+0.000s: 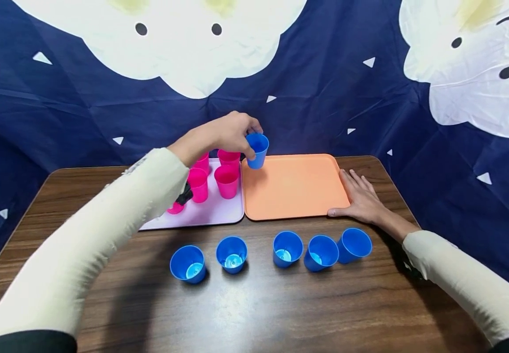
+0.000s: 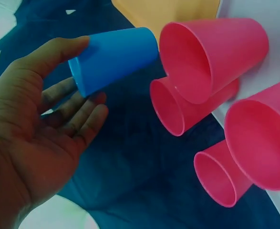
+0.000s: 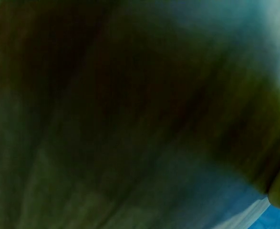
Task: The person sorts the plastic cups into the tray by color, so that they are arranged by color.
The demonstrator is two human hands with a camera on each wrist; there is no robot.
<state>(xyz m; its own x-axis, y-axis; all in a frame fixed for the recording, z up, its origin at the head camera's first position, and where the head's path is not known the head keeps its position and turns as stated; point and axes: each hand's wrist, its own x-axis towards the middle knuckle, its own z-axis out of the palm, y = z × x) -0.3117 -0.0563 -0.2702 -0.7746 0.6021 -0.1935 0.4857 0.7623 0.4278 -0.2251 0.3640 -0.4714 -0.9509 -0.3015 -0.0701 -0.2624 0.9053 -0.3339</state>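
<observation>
My left hand (image 1: 236, 133) pinches a blue cup (image 1: 258, 151) by its rim, thumb on one side and fingers on the other. The cup is upright over the back left corner of the orange tray (image 1: 296, 191). In the left wrist view the thumb presses the near edge of the blue cup (image 2: 120, 57). My right hand (image 1: 362, 198) rests at the right edge of the orange tray, fingers spread and straight. Several pink cups (image 1: 226, 182) stand on the pale lilac tray (image 1: 219, 215), just left of the held cup and partly hidden by my left arm.
Several blue cups stand in a loose row on the wooden table (image 1: 254, 314) in front of the trays, from the left cup (image 1: 188, 264) to the right cup (image 1: 354, 246). A navy cloth (image 1: 316, 113) with white clouds hangs behind. The right wrist view is dark and blurred.
</observation>
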